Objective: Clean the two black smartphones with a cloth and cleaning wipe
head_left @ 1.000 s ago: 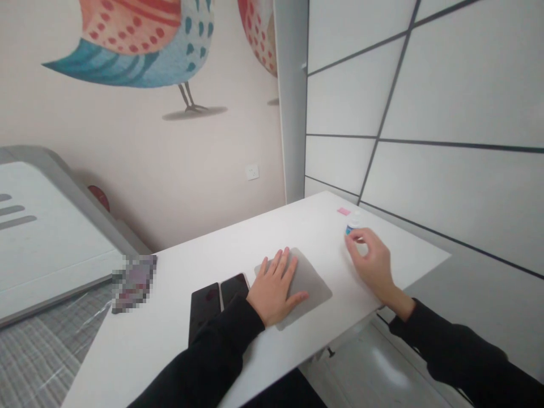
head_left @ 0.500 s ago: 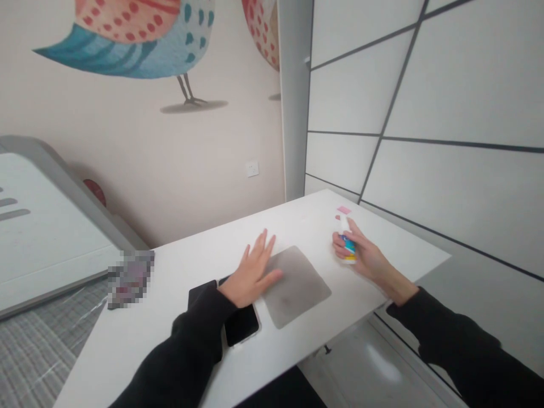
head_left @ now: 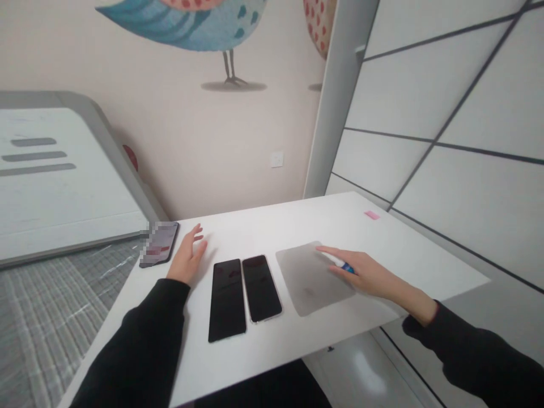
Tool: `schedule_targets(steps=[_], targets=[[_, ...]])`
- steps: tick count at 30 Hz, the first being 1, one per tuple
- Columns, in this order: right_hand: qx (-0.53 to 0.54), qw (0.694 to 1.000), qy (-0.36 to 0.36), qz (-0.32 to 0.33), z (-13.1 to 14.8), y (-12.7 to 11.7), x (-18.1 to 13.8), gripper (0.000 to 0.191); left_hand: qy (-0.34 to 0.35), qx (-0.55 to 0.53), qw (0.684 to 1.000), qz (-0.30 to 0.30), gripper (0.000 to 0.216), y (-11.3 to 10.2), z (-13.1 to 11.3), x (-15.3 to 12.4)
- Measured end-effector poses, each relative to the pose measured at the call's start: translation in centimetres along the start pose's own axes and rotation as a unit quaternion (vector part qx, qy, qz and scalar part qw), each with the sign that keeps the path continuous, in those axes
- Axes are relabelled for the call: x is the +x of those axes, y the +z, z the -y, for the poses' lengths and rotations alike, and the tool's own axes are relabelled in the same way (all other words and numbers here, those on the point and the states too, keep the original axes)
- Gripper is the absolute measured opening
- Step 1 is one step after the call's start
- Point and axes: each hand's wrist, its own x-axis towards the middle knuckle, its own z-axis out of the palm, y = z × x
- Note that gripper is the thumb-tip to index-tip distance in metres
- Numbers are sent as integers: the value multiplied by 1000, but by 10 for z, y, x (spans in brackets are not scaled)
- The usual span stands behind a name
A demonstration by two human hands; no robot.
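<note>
My right hand (head_left: 366,274) is closed around a small white spray bottle (head_left: 347,268) with a blue label, held low over the right edge of a grey cloth (head_left: 306,274) that lies flat on the white table (head_left: 272,226). The index finger points across the cloth. My left hand (head_left: 186,259) hovers open near the table's left side, between a blurred phone (head_left: 158,243) and two black phones (head_left: 243,293) lying side by side, screens dark. It touches neither.
A small pink slip (head_left: 371,215) lies near the table's far right corner. A white bed headboard (head_left: 55,175) and grey checked bedding (head_left: 51,317) are to the left. The wall behind has a bird mural and a socket (head_left: 276,159).
My left hand has left the grey cloth and swung left past the two phones. My right hand picked up the spray bottle and brought it down to the cloth. The view panned left.
</note>
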Motion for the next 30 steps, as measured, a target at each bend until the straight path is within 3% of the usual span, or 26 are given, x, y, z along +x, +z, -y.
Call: schedule_targets(steps=[5,12,15,21,23,26,30], targets=[[-178,981,-36,67,-5,9,2,38,31,11,999,26,64,5,-9,0],[-158,986,21,-55,-23,-5,-8,47,38,49,996,58,59,3,-9,-5],[-144,986,6,-82,-21,-9,-7,50,43,65,994,74,57,6,-7,-6],[-150,985,-71,54,-1,7,2,37,51,97,989,96,57,9,-3,-6],[-144,986,-68,55,-3,10,2,37,53,105,988,103,56,9,-2,-6],[-134,991,-2,-24,-24,4,-2,42,57,112,986,110,54,9,0,-6],[-42,971,136,-193,-78,-13,-8,66,60,117,985,114,53,10,0,-7]])
